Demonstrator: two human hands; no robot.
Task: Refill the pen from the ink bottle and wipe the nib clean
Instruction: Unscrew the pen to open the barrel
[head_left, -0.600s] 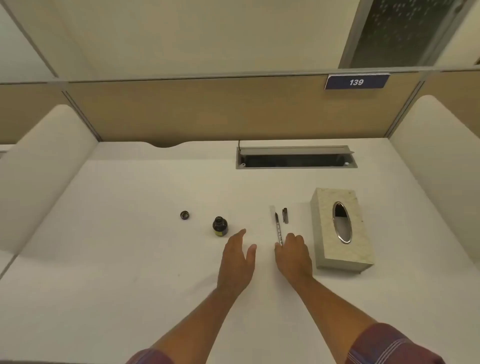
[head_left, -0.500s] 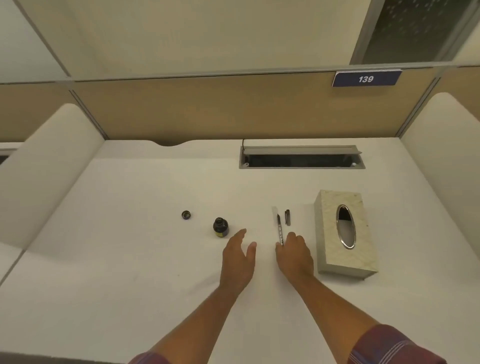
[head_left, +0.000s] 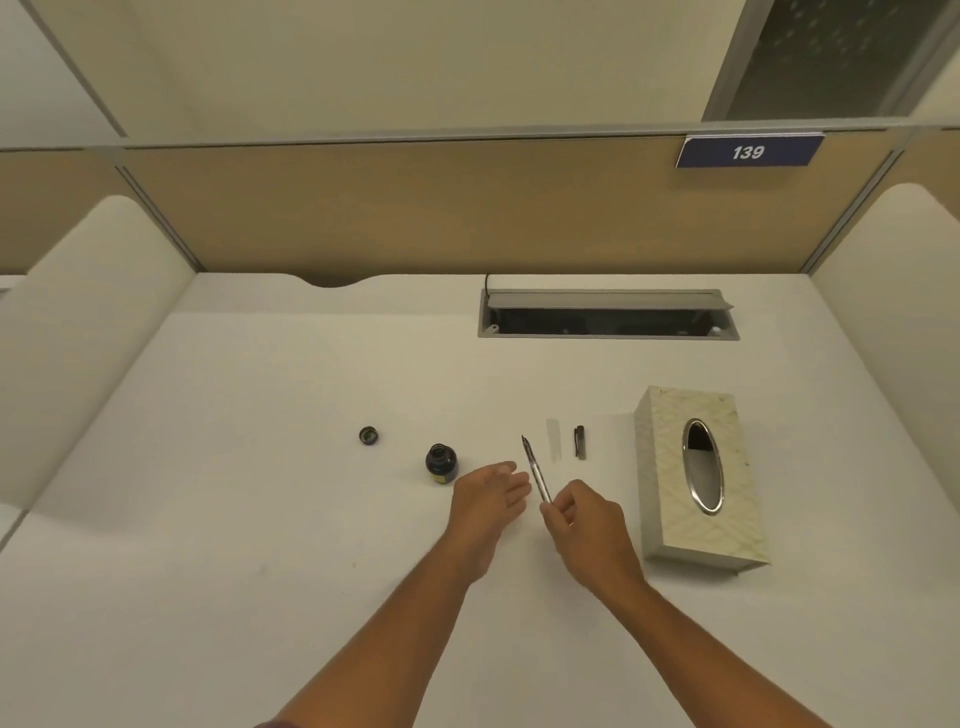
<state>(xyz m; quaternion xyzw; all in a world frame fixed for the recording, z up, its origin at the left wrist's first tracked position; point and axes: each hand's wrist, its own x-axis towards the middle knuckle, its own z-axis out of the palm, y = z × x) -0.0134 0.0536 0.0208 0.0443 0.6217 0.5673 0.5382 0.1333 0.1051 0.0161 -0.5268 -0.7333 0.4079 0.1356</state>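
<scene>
My right hand (head_left: 587, 525) grips the rear end of a slim pen (head_left: 535, 470) and holds it off the white desk, with the nib pointing away and slightly left. My left hand (head_left: 485, 506) hovers open just left of the pen, fingers apart, holding nothing. A small dark ink bottle (head_left: 441, 463) stands uncapped to the left of that hand. Its round cap (head_left: 368, 435) lies farther left. A short dark pen cap (head_left: 580, 442) lies on the desk right of the pen, beside a pale translucent piece (head_left: 554, 440).
A marbled tissue box (head_left: 670, 467) with an oval metal-rimmed opening stands at the right. An open cable tray (head_left: 608, 314) is set into the desk at the back. White padded dividers flank both sides, with a tan partition behind.
My right hand has closed on the pen and lifted it off the desk, swinging it a little to the left. My left hand has stayed open beside it.
</scene>
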